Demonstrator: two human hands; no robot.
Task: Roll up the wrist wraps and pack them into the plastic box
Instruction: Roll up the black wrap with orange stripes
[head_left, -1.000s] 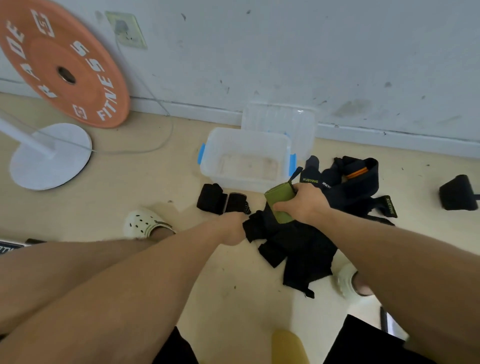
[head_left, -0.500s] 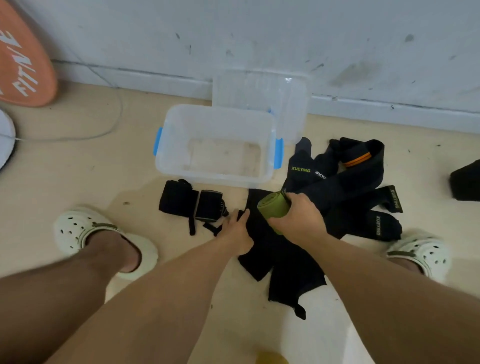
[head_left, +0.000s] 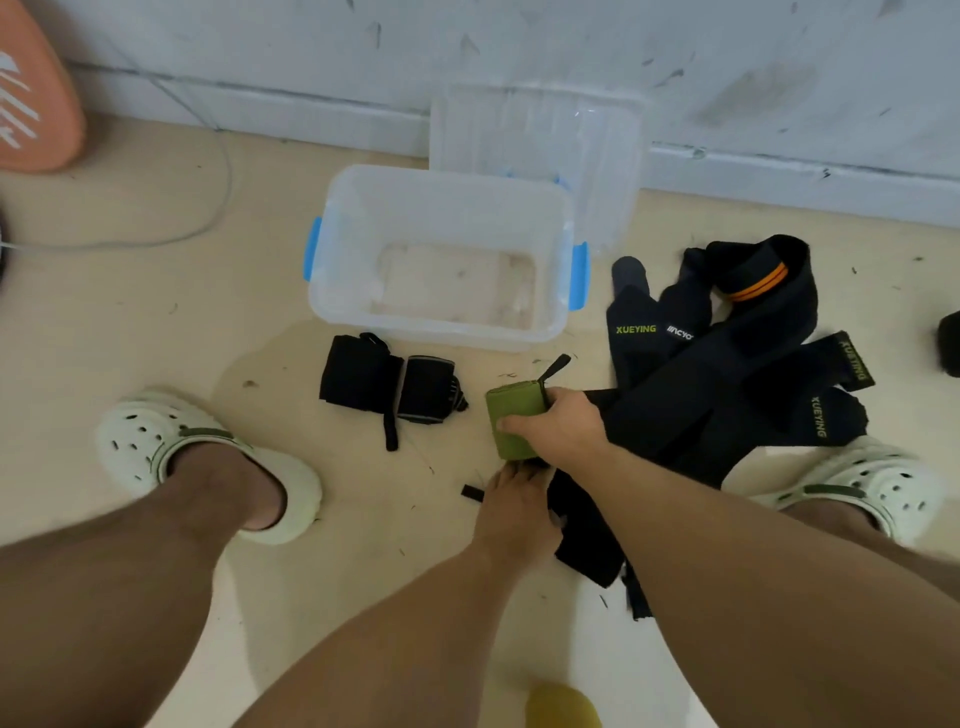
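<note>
Head view: right hand (head_left: 558, 428) grips a rolled olive-green fabric wrist wrap (head_left: 511, 421) just in front of the clear plastic box with blue latches (head_left: 441, 260); left hand (head_left: 514, 512) presses flat-fingered on black strap (head_left: 587, 540) nearer still; two rolled black wraps (head_left: 389, 387) lie at the box's front wall, loose dark wraps (head_left: 727, 364) to its right

Single head-worn view, steeply downward from close above, toward the wall (head_left: 571, 41).
</note>
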